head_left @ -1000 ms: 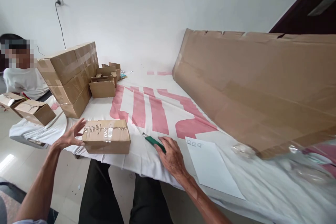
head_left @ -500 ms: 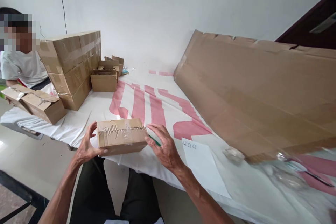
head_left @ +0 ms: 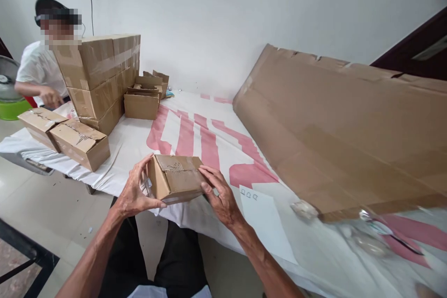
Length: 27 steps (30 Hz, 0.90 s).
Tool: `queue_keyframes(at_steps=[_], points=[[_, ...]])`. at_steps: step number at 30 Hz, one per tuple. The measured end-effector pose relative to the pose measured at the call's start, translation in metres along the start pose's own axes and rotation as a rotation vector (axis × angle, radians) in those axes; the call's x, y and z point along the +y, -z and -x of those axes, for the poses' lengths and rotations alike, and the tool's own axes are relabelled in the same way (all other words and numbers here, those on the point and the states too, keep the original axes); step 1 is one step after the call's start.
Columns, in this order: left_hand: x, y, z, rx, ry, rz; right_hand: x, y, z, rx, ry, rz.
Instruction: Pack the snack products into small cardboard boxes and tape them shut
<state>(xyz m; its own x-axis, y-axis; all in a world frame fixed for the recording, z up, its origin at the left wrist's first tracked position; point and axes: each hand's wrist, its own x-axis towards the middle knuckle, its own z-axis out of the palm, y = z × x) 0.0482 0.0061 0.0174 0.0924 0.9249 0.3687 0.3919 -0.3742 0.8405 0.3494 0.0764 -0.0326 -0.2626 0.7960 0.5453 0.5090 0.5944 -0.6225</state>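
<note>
Cardboard box (head_left: 185, 179) is held between left hand (head_left: 134, 192) and right hand (head_left: 223, 200)

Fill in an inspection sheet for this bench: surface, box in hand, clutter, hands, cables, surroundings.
Surface: white cloth with red markings, wrinkled.
Box in hand: cardboard box, ragged marks along its top; whether it is fully off the cloth, cannot tell.
Clutter: stacked boxes, two lower boxes in front, small open boxes, marked paper sheet, crumpled translucent bundle.
Hands: left hand grips the box's left end; right hand has its fingers at the right end.
Cables: black cable down the wall, lower part hidden.
Surroundings: large cardboard sheet at right; co-worker behind the stack; green basin at far left.
</note>
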Motion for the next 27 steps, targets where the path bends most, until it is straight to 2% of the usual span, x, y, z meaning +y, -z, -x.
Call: queue_keyframes(at_steps=[3,7,12,14,17,19,22,24,27], points=[[0.001,-0.008,-0.002,0.032,-0.011,0.026,0.001,0.003,0.001,0.002,-0.027,-0.022],[-0.008,-0.017,-0.003,0.071,-0.075,0.06,0.004,0.005,0.001,-0.005,-0.044,-0.046],[-0.011,-0.013,-0.002,0.003,-0.054,-0.103,0.002,0.008,-0.004,-0.004,-0.052,-0.021],[-0.006,-0.012,-0.003,-0.032,-0.044,-0.165,-0.012,0.014,-0.012,0.059,-0.027,0.037],[0.004,-0.017,-0.006,-0.022,-0.037,-0.205,-0.055,0.027,-0.031,0.133,0.127,0.136],[0.01,-0.023,-0.01,0.008,-0.036,-0.221,-0.09,0.031,-0.046,0.058,0.31,0.179],[0.016,-0.032,-0.015,0.031,-0.031,-0.235,-0.128,0.025,-0.065,-0.142,0.528,0.293],[0.02,-0.035,-0.017,0.026,-0.038,-0.232,-0.138,0.015,-0.072,-0.216,0.595,0.428],[0.026,-0.036,-0.018,0.02,-0.056,-0.219,-0.138,0.004,-0.077,-0.259,0.628,0.608]])
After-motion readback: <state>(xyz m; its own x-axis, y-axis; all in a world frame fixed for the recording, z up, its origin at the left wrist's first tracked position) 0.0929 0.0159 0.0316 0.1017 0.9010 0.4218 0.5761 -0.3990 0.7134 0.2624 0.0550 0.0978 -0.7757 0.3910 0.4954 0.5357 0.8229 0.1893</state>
